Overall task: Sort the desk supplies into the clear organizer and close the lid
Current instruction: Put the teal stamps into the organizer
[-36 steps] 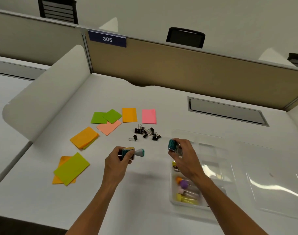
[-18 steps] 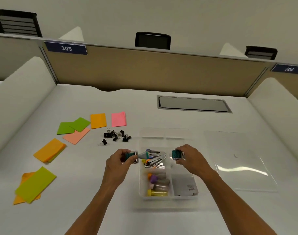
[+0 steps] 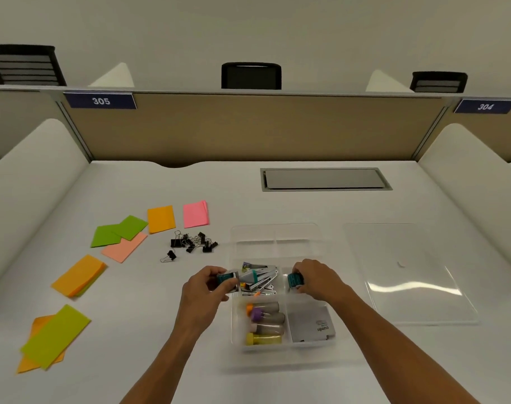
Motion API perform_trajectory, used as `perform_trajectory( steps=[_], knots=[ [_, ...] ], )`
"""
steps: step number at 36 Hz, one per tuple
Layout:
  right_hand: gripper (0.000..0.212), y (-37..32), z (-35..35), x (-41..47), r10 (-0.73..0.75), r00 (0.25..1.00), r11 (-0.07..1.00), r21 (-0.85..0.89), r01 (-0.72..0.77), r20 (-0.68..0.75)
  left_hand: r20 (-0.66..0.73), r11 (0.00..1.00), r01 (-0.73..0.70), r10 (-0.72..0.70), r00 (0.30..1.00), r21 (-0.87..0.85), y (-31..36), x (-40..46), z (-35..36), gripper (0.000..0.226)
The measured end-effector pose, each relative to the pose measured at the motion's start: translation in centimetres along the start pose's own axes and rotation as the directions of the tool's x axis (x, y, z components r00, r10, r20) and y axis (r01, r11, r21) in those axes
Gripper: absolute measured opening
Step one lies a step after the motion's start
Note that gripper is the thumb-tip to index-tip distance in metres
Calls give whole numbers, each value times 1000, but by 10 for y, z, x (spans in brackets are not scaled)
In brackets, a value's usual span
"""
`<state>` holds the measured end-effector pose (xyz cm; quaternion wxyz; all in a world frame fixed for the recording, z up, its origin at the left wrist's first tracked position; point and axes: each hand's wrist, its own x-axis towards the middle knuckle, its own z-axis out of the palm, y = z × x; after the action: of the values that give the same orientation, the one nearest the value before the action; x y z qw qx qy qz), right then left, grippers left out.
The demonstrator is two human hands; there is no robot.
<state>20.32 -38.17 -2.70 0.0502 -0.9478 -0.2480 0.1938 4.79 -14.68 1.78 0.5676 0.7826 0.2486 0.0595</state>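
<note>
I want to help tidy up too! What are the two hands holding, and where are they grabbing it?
Each holds a small teal stapler. The left hand grips one stapler around its body; the right hand pinches another at its end, over the clear organizer.

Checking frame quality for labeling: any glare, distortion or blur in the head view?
Head view: white glare streak on the clear lid; wide-angle bending curves the partition top; organizer walls barely show against the white desk; hands soft-edged, text on what they hold unreadable.

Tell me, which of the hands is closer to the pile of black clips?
Left. The left hand is just below and right of the black clips, at the organizer's left edge. The right hand sits farther right, over the organizer's right side.
</note>
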Motion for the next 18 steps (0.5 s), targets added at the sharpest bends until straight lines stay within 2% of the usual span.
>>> perform_trajectory(
  steps=[5, 12, 16, 18],
  knots=[
    [43, -2, 2, 3, 2, 1000, 1000, 30, -2, -3, 17, 999, 6, -5, 1000, -32, 3, 2, 4, 25],
    [55, 2, -5, 2, 4, 1000, 996, 85, -5, 9, 40, 998, -1, 3, 999, -59, 11, 8, 13, 22],
    [47, 6, -21, -8, 22, 998, 987, 160, -12, -64, 91, 999, 4, -1, 996, -43, 11, 14, 21, 26],
    [41, 5, -28, -14, 25, 992, 966, 258, 7, -120, 119, 1000, 8, -5, 993, -25, 11, 15, 27, 28]
  ],
)
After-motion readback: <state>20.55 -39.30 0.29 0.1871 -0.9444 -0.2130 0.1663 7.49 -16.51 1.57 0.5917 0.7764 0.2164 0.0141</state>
